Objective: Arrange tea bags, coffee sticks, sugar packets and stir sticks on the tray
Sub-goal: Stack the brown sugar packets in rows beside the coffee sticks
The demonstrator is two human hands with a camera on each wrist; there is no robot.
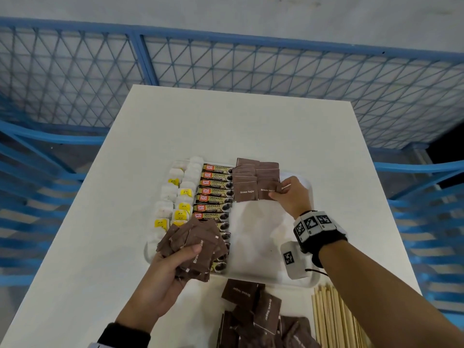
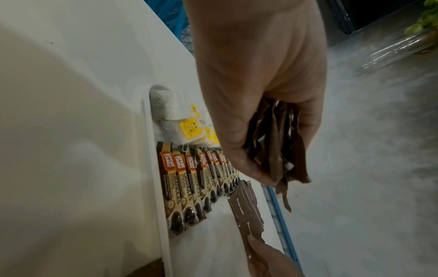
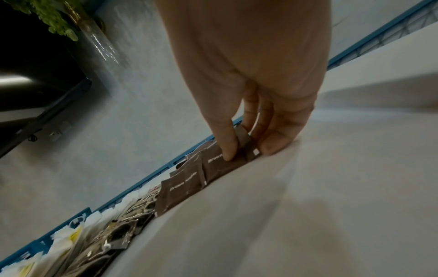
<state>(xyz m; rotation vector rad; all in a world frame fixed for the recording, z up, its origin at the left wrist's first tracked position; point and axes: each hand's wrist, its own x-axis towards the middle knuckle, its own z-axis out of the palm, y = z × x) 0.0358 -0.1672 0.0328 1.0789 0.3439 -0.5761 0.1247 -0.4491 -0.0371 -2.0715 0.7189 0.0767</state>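
1. On the white worktop (image 1: 100,222), a white tray (image 1: 298,282) loaded left to right with tea bags (image 1: 175,197), coffee sticks (image 1: 216,194) and brown sugar packets (image 1: 256,179).
2. Over the tray's far right part, right hand (image 1: 292,197) pinching the near-right sugar packet (image 1: 267,192) between thumb and fingers, packet lying flat in the second column.
3. Above the tray's near left corner, left hand (image 1: 163,280) clutching a fanned bunch of sugar packets (image 1: 198,247), thumb pressed across them.
4. Near edge of worktop: loose sugar packets (image 1: 253,312) in a heap, stir sticks (image 1: 334,317) just to their right, both off the tray.
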